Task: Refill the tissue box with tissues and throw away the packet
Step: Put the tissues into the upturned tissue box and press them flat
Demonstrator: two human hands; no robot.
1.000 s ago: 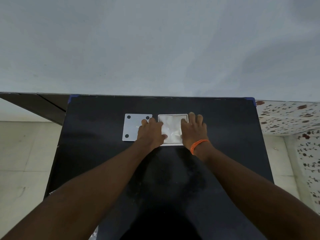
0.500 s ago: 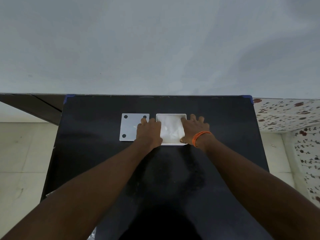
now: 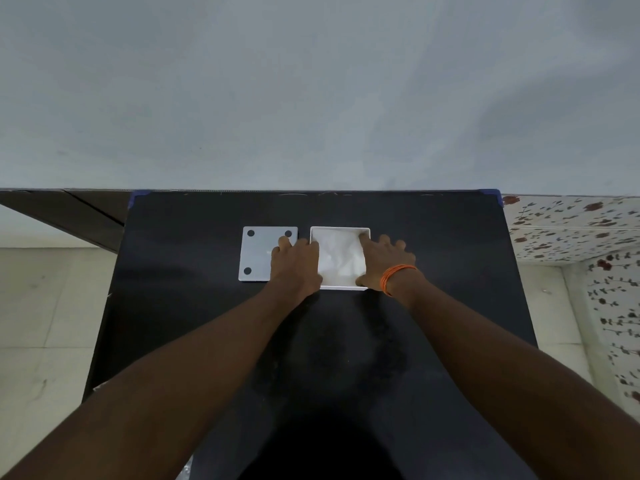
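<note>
- Overhead, a matte black table [image 3: 346, 358] ran up to a plain grey wall; pale floor tiles lay to the left and flower-patterned tiles to the right.
- Toward the far middle of the table sat the tissue box [image 3: 340, 288] — a square, open-topped white box with thin upright walls.
- Inside it lay white tissues [image 3: 341, 258], soft and crumpled, filling the box across.
- Just left of the box, apart by a narrow gap, lay a flat grey square lid [image 3: 259, 252] with dark round dots near its corners.
- The left hand [image 3: 296, 265] rested fingers-down against the box's left wall, its fingertips overlapping the lid's right edge; whether it gripped anything could not be told.
- The right hand [image 3: 382, 263], with an orange band [image 3: 396, 274] at the wrist, lay spread open over the box's right wall, thumb along the near corner.
- Compared with a second before, the right hand had slid off the tissues toward the right rim, so more of the white surface showed.
</note>
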